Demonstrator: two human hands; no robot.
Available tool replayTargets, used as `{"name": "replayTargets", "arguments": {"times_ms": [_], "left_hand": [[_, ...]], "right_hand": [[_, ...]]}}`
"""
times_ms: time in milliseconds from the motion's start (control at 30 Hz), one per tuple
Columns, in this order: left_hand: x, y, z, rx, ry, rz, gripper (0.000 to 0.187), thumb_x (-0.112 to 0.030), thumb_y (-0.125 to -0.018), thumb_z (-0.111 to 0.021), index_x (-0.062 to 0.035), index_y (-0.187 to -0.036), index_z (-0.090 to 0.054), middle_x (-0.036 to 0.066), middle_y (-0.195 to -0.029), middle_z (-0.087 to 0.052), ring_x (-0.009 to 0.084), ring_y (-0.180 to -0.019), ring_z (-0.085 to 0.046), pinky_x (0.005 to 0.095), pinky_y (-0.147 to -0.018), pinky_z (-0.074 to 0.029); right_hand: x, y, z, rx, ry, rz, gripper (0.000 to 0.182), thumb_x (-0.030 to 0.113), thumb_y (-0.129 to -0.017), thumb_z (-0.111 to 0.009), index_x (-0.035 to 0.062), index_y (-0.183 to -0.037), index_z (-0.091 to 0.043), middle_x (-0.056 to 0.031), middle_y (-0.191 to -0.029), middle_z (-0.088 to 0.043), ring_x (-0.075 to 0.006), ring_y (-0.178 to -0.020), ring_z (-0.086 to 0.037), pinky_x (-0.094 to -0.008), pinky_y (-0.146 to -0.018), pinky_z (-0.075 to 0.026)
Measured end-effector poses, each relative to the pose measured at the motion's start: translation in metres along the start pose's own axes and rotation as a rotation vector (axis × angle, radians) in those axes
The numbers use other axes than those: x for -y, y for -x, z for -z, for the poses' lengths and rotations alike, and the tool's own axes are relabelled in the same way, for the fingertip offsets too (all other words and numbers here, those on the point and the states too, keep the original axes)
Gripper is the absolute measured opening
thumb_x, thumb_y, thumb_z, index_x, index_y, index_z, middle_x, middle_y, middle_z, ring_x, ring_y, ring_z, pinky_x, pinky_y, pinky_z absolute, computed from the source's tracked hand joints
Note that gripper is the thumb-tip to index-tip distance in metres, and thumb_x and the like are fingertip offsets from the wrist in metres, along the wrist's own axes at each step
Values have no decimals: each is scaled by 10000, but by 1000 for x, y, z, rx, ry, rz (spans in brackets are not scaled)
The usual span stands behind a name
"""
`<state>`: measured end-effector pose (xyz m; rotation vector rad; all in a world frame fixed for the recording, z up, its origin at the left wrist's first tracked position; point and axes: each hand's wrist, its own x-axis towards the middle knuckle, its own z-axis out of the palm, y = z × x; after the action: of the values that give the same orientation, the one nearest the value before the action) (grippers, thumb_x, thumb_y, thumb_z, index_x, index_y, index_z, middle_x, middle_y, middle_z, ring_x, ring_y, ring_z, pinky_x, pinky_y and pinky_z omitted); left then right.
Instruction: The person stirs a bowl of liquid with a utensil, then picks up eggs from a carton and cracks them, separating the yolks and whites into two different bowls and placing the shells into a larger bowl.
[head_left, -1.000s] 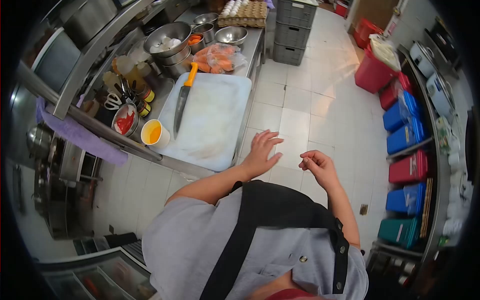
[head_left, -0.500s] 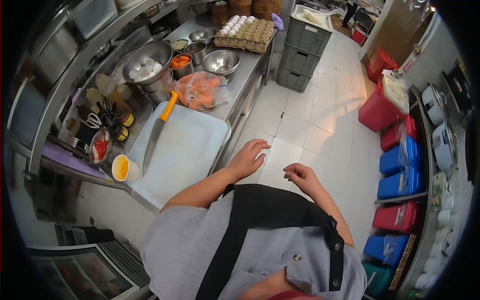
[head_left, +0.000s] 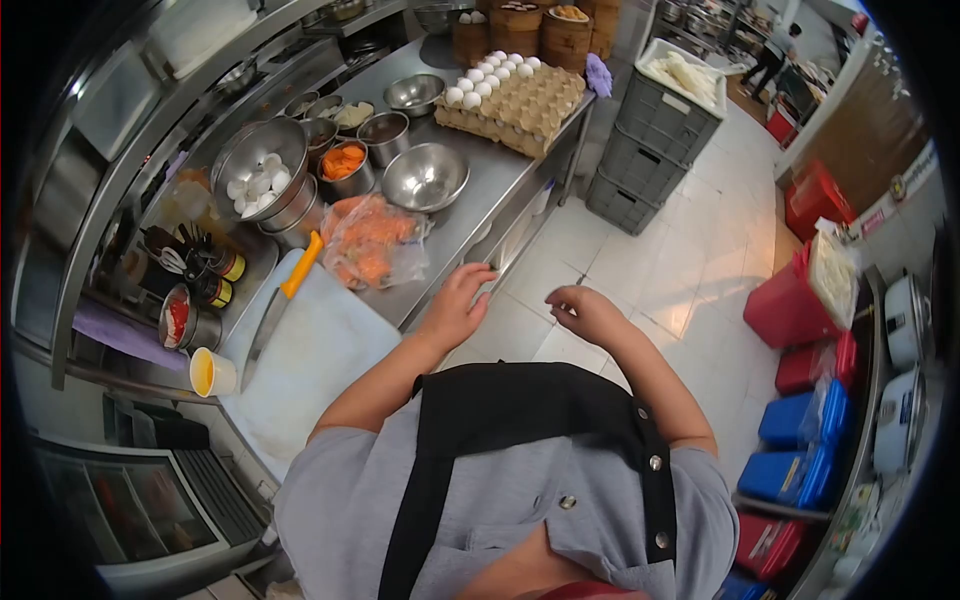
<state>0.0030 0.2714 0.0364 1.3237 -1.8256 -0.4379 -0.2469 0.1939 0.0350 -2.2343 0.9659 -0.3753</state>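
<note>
While both hands hang empty | left hand (head_left: 457,305) fingers spread, at worktop (head_left: 480,190) edge, nearest bag of carrots (head_left: 372,243) lying left beside cutting board (head_left: 310,365) | right hand (head_left: 585,312) fingers loosely curled over floor (head_left: 650,260)

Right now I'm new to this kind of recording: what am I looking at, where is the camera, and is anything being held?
There is no machine here. A camera worn on a person's head looks down with a wide, curved lens, so you see their own grey shirt and black apron at the bottom. The left hand is open, at the edge of the steel counter; whether it touches I cannot tell. The right hand is loosely curled over the tiled floor. Neither holds anything. On the counter lie a white cutting board with an orange-handled knife, a bag of carrots, metal bowls and trays of eggs.
</note>
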Motion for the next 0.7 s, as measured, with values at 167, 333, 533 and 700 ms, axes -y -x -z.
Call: {"name": "replayTargets", "arguments": {"times_ms": [167,333,533,700], "left_hand": [[-1,-57,1,-163,-114,96,289,-60,-816,-565,-71,-1104,-547,121,-1215,-483,312,-1105,-490,368,-913,-414],[13,-95,19,-233,-283,153,283,-76,-815,-575,-66,-1097,-556,123,-1188,-483,312,-1091,-484,379,-915,-420],[58,-112,38,-255,-305,235,295,-86,-804,-606,-84,-1095,-557,117,-1193,-489,311,-1114,-469,379,-937,-401],[85,-124,42,-91,-379,260,308,-116,-787,-627,-96,-1088,-563,114,-1144,-522,306,-1079,-477,381,-923,-407]], "right_hand": [[-34,-113,55,12,-72,254,195,142,-791,-582,57,-960,-630,-138,-840,-639,-280,-769,-622,-361,-676,-493],[-36,-230,79,-59,10,307,208,133,-781,-585,62,-969,-637,-138,-837,-638,-290,-773,-619,-366,-686,-491],[-32,-348,79,-264,-60,244,228,101,-782,-552,54,-994,-622,-180,-933,-628,-316,-888,-608,-402,-763,-478],[-45,-431,87,-312,303,390,289,50,-780,-474,109,-1035,-596,-127,-1047,-597,-329,-959,-573,-452,-798,-455]]}}
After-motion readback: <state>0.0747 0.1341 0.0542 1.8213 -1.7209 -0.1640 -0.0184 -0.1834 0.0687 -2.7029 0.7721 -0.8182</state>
